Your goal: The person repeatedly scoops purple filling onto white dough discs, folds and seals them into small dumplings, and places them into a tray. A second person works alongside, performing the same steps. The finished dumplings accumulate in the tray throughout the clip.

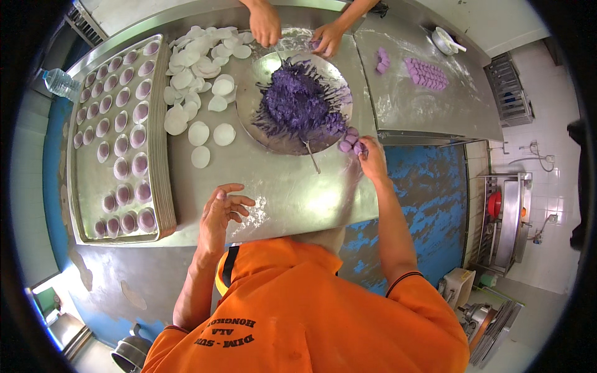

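The person's right hand (372,160) reached the steel table's (280,189) right edge, its fingertips against the lilac dough pieces (349,140) beside the round pan (247,118); whether they had closed on one could not be told. The left hand (222,208), fingers apart, hung over the near edge. Dark purple filling (298,96) lay heaped in the pan, toward the far edge. Pale wrappers (199,133) overlapped left of it, and a tray (90,186) of paper-cupped pieces (121,143) lined the left edge.
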The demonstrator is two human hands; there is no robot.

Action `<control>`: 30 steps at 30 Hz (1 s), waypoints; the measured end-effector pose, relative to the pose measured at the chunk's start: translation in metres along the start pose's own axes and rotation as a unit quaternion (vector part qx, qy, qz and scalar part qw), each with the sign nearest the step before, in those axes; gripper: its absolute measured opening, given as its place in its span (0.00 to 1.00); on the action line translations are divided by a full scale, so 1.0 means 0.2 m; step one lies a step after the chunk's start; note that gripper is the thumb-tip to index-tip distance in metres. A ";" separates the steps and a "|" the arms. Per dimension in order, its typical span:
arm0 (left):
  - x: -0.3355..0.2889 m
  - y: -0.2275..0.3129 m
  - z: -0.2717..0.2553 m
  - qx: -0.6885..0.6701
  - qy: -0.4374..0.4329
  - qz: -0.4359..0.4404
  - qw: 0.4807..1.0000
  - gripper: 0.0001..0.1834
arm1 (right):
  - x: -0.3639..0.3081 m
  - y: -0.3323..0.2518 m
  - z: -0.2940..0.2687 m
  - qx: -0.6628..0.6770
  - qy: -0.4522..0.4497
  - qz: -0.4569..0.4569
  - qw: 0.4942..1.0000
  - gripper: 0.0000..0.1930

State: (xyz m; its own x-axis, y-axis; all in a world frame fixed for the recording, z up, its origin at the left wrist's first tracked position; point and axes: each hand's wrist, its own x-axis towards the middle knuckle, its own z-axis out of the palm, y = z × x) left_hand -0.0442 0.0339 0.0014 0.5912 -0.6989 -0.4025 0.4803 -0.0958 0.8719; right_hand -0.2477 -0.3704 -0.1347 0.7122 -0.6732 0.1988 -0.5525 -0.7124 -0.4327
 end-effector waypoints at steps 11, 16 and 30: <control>0.02 -0.06 -0.06 -0.019 0.040 -0.018 0.999 0.28 | -0.50 -0.26 0.07 0.046 -0.042 0.111 0.992 0.13; 0.02 -0.04 -0.06 -0.015 0.051 0.000 0.999 0.31 | -0.52 -0.33 0.06 0.022 -0.061 0.184 0.981 0.17; -0.02 -0.06 -0.10 -0.026 0.080 0.005 0.996 0.30 | -0.60 -0.98 0.26 0.247 -0.178 -0.092 0.948 0.15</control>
State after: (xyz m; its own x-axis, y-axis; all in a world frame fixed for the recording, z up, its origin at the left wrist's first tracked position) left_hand -0.0390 0.0531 -0.0126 0.6892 -0.5777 -0.4373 0.5044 -0.0506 0.8620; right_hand -0.2030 -0.1406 -0.1195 0.9261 -0.3753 0.0394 -0.1982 -0.5725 -0.7956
